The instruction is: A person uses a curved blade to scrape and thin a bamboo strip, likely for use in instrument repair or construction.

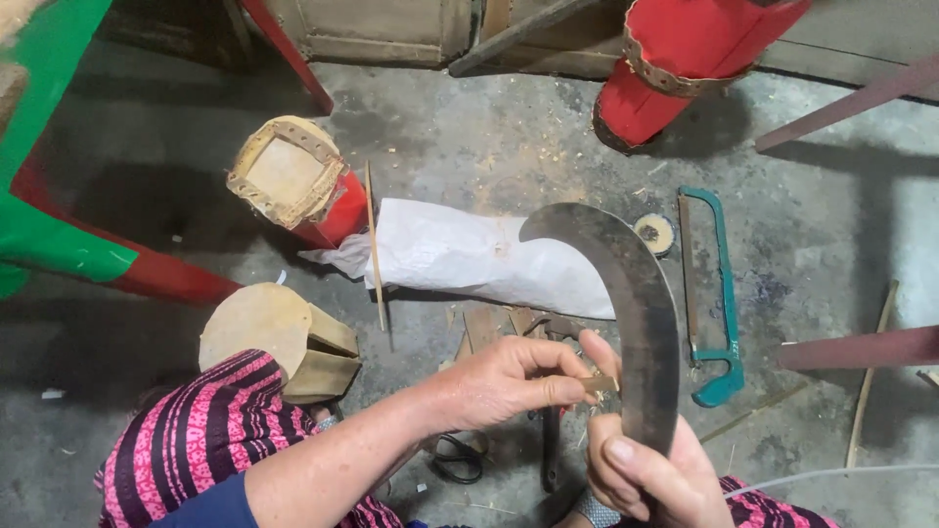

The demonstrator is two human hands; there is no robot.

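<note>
My right hand point(646, 469) grips the lower end of a large curved steel blade point(631, 293), which stands upright with its tip arcing up and to the left. My left hand point(509, 376) pinches a small strip of bamboo point(599, 384) against the blade's inner edge. Both hands are over my lap, above a grey concrete floor point(489, 147).
A white sack point(469, 254) lies on the floor behind the blade, with a thin bamboo stick point(375, 244) across it. A green hacksaw point(719, 293) lies to the right. A red drum-like frame point(293, 181), a plain wooden one point(279, 337), and a red cylinder point(675, 59) stand around.
</note>
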